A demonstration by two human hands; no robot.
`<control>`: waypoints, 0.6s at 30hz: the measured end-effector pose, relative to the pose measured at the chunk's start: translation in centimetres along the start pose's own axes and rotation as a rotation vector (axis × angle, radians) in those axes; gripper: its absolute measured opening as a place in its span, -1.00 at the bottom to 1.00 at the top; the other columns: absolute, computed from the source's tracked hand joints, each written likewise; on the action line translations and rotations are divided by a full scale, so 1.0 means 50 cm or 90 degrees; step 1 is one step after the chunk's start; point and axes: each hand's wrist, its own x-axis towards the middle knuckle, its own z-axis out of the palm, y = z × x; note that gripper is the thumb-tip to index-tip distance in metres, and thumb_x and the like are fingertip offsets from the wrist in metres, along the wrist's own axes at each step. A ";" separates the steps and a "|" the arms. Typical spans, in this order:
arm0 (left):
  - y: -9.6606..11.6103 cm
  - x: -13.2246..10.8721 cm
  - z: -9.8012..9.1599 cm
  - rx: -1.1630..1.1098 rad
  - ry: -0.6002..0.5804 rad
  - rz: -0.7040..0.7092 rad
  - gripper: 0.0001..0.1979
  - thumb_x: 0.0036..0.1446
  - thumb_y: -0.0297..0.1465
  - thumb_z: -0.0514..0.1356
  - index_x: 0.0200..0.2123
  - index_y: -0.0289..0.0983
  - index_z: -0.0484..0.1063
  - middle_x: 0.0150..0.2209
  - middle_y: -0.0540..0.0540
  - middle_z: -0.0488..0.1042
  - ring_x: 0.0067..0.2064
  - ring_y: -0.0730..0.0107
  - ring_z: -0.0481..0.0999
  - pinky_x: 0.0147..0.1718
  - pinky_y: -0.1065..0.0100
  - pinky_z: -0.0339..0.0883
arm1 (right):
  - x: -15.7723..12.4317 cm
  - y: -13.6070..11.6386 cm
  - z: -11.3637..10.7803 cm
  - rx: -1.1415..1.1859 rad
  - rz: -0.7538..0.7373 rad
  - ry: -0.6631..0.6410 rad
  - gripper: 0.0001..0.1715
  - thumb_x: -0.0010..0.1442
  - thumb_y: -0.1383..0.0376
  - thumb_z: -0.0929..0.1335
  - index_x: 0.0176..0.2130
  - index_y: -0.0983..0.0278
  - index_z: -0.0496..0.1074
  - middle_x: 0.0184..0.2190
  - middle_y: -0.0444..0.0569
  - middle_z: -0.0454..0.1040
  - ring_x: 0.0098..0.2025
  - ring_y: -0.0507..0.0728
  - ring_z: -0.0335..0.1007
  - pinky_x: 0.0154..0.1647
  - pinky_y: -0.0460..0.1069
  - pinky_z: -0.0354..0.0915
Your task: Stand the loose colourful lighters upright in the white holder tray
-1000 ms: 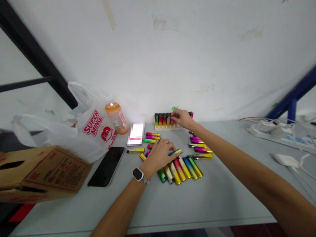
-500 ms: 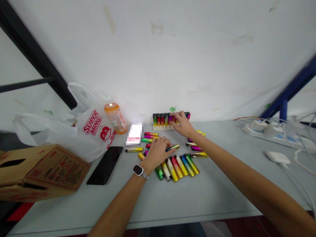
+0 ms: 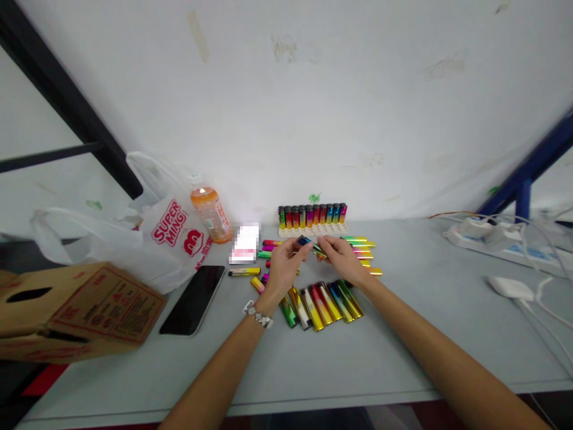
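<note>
Between my two hands is a blue-and-gold lighter (image 3: pixel 313 245), tilted above the table. My left hand (image 3: pixel 285 267) pinches its dark end, and the fingers of my right hand (image 3: pixel 341 258) close on its gold end. Behind them a white rack (image 3: pixel 314 231) holds a row of colourful lighters (image 3: pixel 310 216) upright. A fan of shiny lighters (image 3: pixel 323 304) lies on the table just in front of my hands. More lighters lie flat at the right (image 3: pixel 364 251) and at the left (image 3: pixel 244 272), some partly hidden under my hands.
On the left stand a cardboard box (image 3: pixel 102 310), a white plastic bag (image 3: pixel 152 239) and an orange drink bottle (image 3: pixel 210 215). A black phone (image 3: pixel 193 300) and a blurred white card (image 3: pixel 245 243) lie nearby. At the right are a power strip (image 3: pixel 501 245), a white charger (image 3: pixel 510 288) and loose cables.
My right hand has come back from the rack toward me and now meets my left hand at the lighter. My left hand has risen and turned, lifting the lighter.
</note>
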 end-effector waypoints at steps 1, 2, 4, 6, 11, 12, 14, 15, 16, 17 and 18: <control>-0.002 0.000 0.003 -0.022 0.009 -0.004 -0.67 0.10 -0.11 0.29 -0.36 -0.28 0.42 -0.47 0.04 0.40 -0.42 0.47 0.39 -0.41 0.45 0.29 | -0.004 0.002 0.005 0.009 0.005 -0.007 -0.45 0.35 -0.07 0.20 -0.48 0.23 0.31 -0.57 -0.17 0.31 -0.49 0.04 0.23 -0.44 -0.05 0.16; -0.003 0.000 0.006 -0.033 0.022 0.004 -0.66 0.12 -0.10 0.27 -0.35 -0.28 0.42 -0.44 0.03 0.42 -0.39 0.47 0.41 -0.37 0.45 0.32 | -0.010 0.002 0.011 0.003 0.006 -0.015 -0.45 0.35 -0.06 0.20 -0.48 0.23 0.31 -0.58 -0.17 0.31 -0.50 0.04 0.22 -0.45 -0.05 0.14; -0.004 -0.003 0.011 -0.044 0.040 0.033 -0.67 0.19 -0.09 0.21 -0.27 -0.26 0.40 -0.30 -0.03 0.48 -0.25 0.43 0.47 -0.24 0.43 0.37 | -0.020 -0.001 0.019 -0.025 0.002 -0.018 -0.46 0.36 -0.05 0.20 -0.48 0.24 0.34 -0.58 -0.15 0.34 -0.50 0.04 0.21 -0.46 -0.05 0.13; -0.003 -0.006 0.016 -0.057 0.034 0.050 -0.68 0.25 -0.08 0.14 -0.19 -0.23 0.34 -0.20 -0.07 0.50 -0.15 0.40 0.49 -0.12 0.39 0.37 | -0.030 -0.007 0.023 -0.049 0.000 0.006 -0.48 0.34 -0.04 0.23 -0.44 0.25 0.39 -0.56 -0.14 0.39 -0.50 0.04 0.23 -0.46 -0.05 0.13; 0.005 -0.010 0.015 -0.150 0.023 0.035 -0.67 0.26 -0.04 0.11 -0.20 -0.17 0.20 -0.42 0.10 0.31 -0.45 0.53 0.37 -0.39 0.46 0.34 | -0.043 -0.023 0.022 -0.087 -0.012 0.028 -0.49 0.31 -0.01 0.28 -0.48 0.27 0.45 -0.57 -0.11 0.43 -0.49 0.06 0.26 -0.44 -0.04 0.15; 0.007 -0.011 0.013 -0.159 0.019 0.018 -0.67 0.25 -0.03 0.12 -0.19 -0.16 0.20 -0.46 0.13 0.26 -0.53 0.57 0.28 -0.50 0.49 0.25 | -0.044 -0.024 0.021 -0.082 -0.011 0.032 -0.48 0.32 -0.01 0.27 -0.49 0.27 0.45 -0.58 -0.11 0.42 -0.49 0.06 0.27 -0.44 -0.03 0.16; 0.010 -0.013 0.007 -0.141 0.014 -0.013 -0.65 0.22 -0.02 0.14 -0.20 -0.18 0.26 -0.52 0.16 0.18 -0.61 0.60 0.10 -0.63 0.50 0.03 | -0.044 -0.023 0.019 -0.054 0.001 0.050 -0.47 0.33 -0.02 0.26 -0.48 0.27 0.46 -0.59 -0.11 0.41 -0.50 0.06 0.28 -0.44 -0.03 0.17; 0.011 -0.016 0.004 -0.112 0.014 -0.017 -0.64 0.21 -0.02 0.15 -0.24 -0.20 0.31 -0.55 0.16 0.15 -0.62 0.60 0.06 -0.64 0.48 -0.03 | -0.044 -0.021 0.018 -0.040 0.009 0.058 -0.47 0.32 -0.03 0.26 -0.47 0.27 0.46 -0.60 -0.11 0.40 -0.51 0.06 0.28 -0.45 -0.03 0.17; 0.012 -0.018 0.002 -0.074 0.019 -0.010 -0.62 0.21 -0.01 0.15 -0.31 -0.24 0.35 -0.57 0.15 0.14 -0.61 0.59 0.06 -0.63 0.47 -0.05 | -0.044 -0.019 0.018 -0.028 0.017 0.063 -0.46 0.32 -0.04 0.26 -0.46 0.27 0.46 -0.60 -0.12 0.39 -0.51 0.06 0.28 -0.45 -0.04 0.17; 0.012 -0.020 0.001 -0.032 0.023 0.004 -0.59 0.20 -0.01 0.14 -0.40 -0.26 0.37 -0.59 0.13 0.15 -0.59 0.58 0.09 -0.61 0.46 -0.03 | -0.044 -0.017 0.018 -0.021 0.024 0.063 -0.45 0.32 -0.06 0.26 -0.46 0.28 0.46 -0.61 -0.12 0.38 -0.52 0.05 0.27 -0.45 -0.04 0.17; 0.012 -0.022 0.001 0.009 0.030 0.020 -0.55 0.20 -0.02 0.14 -0.49 -0.28 0.37 -0.61 0.11 0.17 -0.58 0.56 0.12 -0.58 0.45 0.01 | -0.044 -0.015 0.018 -0.016 0.030 0.060 -0.44 0.32 -0.07 0.25 -0.46 0.28 0.46 -0.61 -0.12 0.38 -0.52 0.05 0.27 -0.45 -0.04 0.17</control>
